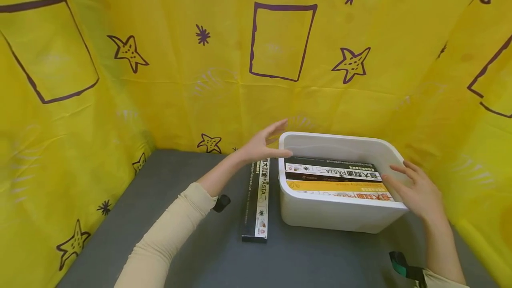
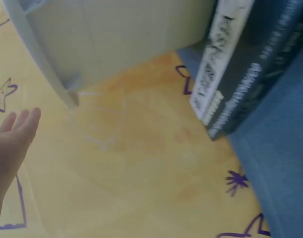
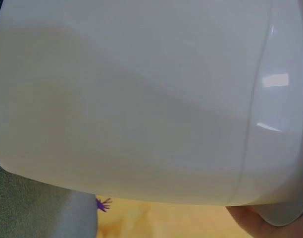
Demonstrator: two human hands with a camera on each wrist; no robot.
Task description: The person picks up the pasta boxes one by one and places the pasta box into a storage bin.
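A white plastic bin (image 1: 340,217) stands on the grey table, with several pasta boxes (image 1: 336,186) in black, white, yellow and orange packed inside. To its left lies another pasta box (image 1: 256,208), black and white, its long side pointing away from me. My left hand (image 1: 262,143) hovers at the bin's left rim, fingers extended and thumb apart, with nothing in it; its fingers (image 2: 18,126) also show in the left wrist view. My right hand (image 1: 420,192) rests over the bin's right rim, fingers loosely extended towards the inside. In the right wrist view the bin's wall (image 3: 141,109) hides most of that hand.
A yellow curtain (image 1: 192,101) with drawn stars and frames hangs behind and on both sides, close behind the bin. The grey table (image 1: 192,243) extends to the front and left. Dark straps (image 1: 402,266) are at both wrists.
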